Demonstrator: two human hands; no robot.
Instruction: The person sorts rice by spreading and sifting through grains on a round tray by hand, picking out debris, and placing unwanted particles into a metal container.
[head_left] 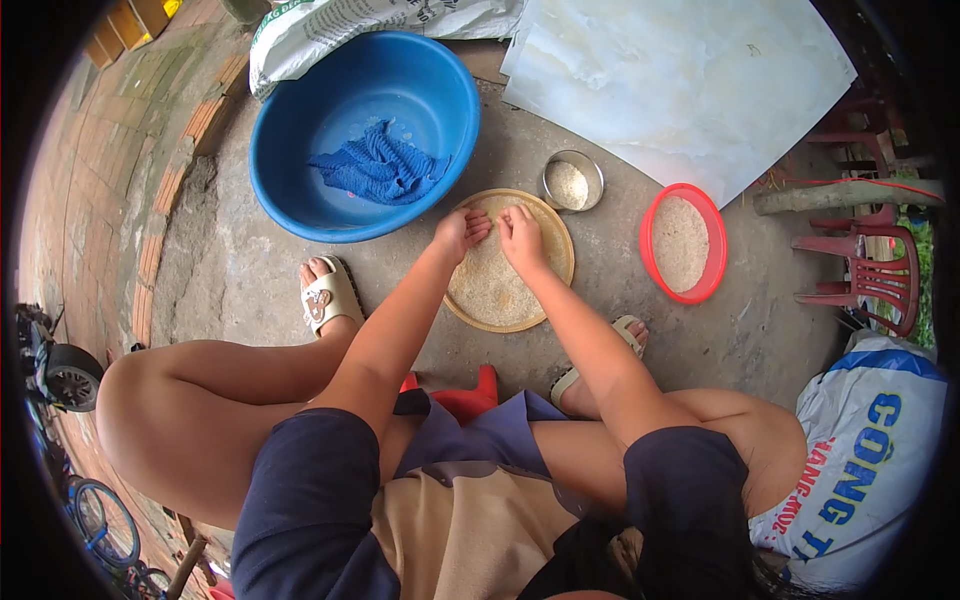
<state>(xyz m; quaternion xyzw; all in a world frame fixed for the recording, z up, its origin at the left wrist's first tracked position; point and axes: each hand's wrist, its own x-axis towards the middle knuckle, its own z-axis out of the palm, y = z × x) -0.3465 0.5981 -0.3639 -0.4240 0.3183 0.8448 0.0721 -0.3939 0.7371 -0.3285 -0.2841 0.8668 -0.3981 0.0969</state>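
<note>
A round, shallow tan tray lies on the ground in front of me, with pale grains of rice spread over it. My left hand is over the tray's far left part, palm turned up and fingers stretched out. Close beside it, my right hand points down with its fingertips pinched together. Whatever the pinch holds, if anything, is too small to make out. Just past the tray's far right rim stands a round metal bowl with some rice in it.
At the far left sits a big blue basin holding a blue cloth. A red basket of rice stands to the right. Beyond are a pale marbled sheet and a white sack; another printed sack lies right.
</note>
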